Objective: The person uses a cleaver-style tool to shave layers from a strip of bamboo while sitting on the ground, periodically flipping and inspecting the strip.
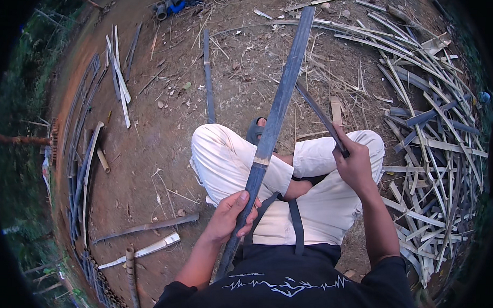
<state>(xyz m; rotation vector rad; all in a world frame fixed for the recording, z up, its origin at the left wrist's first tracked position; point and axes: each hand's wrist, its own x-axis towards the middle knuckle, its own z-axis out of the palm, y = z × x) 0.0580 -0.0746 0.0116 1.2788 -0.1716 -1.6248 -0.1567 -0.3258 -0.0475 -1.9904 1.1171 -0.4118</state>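
Note:
My left hand (235, 216) is closed round the lower part of a long dark bamboo strip (283, 101). The strip slants from beside my waist up and away to the far middle, with a pale node ring partway along. My right hand (356, 162) grips a long narrow knife (319, 112) over my right knee. Its dark blade points up and left, and the tip lies close to the strip's right edge; whether they touch I cannot tell. I sit on the ground with legs crossed in pale trousers (219, 158).
A big heap of split bamboo slats (431, 144) lies along the right. Bamboo strips (118, 76) and a short bamboo piece (103, 161) lie at the left, with a pale split length (142, 252) nearer. One dark strip (208, 76) rests ahead. Dark tubes (162, 11) sit at the far edge.

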